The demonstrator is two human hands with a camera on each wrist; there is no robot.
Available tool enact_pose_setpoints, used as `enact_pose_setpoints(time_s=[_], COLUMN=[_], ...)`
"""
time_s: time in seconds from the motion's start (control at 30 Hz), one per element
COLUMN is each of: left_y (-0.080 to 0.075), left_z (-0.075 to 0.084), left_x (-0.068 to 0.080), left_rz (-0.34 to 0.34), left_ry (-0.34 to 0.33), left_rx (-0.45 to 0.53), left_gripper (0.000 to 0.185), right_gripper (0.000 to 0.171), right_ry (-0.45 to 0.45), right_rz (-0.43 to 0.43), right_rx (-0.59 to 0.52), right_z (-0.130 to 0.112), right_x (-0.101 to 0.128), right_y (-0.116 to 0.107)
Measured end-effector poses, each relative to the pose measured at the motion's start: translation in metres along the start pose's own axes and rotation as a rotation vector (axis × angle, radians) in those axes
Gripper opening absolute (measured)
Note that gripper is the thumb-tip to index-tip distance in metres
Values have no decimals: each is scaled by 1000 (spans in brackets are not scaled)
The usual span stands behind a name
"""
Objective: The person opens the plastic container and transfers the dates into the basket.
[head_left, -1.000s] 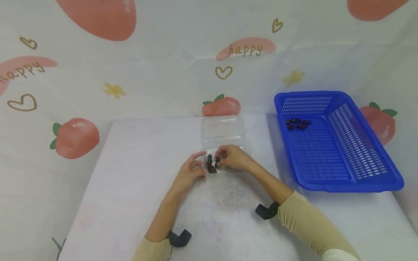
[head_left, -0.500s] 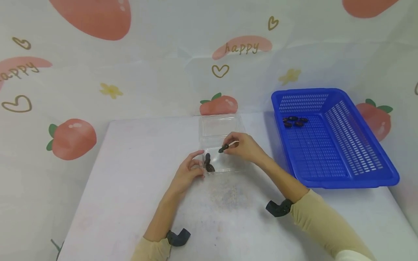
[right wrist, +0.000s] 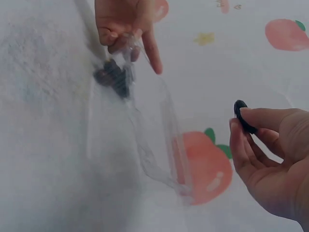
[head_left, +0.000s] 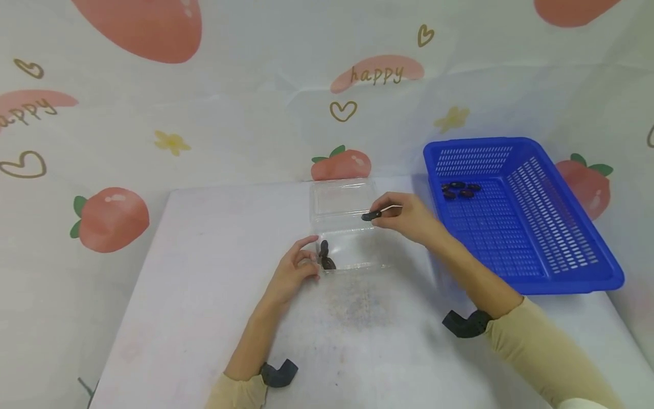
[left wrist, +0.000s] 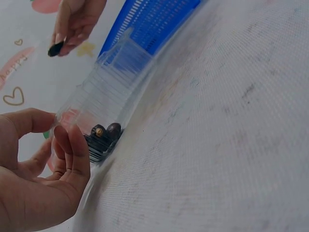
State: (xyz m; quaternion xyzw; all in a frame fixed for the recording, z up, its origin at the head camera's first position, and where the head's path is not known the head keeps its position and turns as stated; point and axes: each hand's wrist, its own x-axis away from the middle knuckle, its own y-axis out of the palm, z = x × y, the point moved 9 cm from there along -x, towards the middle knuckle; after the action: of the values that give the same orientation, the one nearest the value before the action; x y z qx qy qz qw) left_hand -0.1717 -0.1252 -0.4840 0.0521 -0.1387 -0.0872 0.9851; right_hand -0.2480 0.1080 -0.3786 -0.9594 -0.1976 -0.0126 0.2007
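Observation:
A clear plastic clamshell box (head_left: 357, 250) stands on the table with its lid (head_left: 343, 197) thrown back. My left hand (head_left: 292, 271) holds the box's left end, its curled fingers against the wall and rim. Just inside that end lie a few dark brown dates (head_left: 326, 258), heaped together; a tan stem end shows on one in the left wrist view. Above the right part of the lid, my right hand (head_left: 406, 217) pinches one date (right wrist: 244, 116) between thumb and fingertips, clear of the box.
A blue plastic basket (head_left: 567, 287) with slotted walls stands at the right. Several dates (head_left: 460, 190) lie in its far left corner. Behind the white table (head_left: 214, 250) hangs a cloth printed with peaches. Dark camera mounts (head_left: 466, 324) sit on both forearms.
My right hand has lifted the date out of the box and carried it up and to the right, toward the basket. My left hand has stayed at the box's left end.

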Motion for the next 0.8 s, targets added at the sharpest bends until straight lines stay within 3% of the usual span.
enact_pose_setpoints(time_s=[0.2,0.37,0.8], left_y=[1,1,1], left_z=[1,1,2], left_x=[0,0,1], left_rz=[0,-7,-13], left_ry=[0,-4,-2], left_rx=[12,18,15], left_gripper=[67,67,66], right_gripper=[27,33,46], right_ry=[60,119,149], right_rz=[32,81,145], right_rx=[33,-2,23], right_z=[0,1,18], right_x=[12,17,32], right_y=[-33,-58,-121])
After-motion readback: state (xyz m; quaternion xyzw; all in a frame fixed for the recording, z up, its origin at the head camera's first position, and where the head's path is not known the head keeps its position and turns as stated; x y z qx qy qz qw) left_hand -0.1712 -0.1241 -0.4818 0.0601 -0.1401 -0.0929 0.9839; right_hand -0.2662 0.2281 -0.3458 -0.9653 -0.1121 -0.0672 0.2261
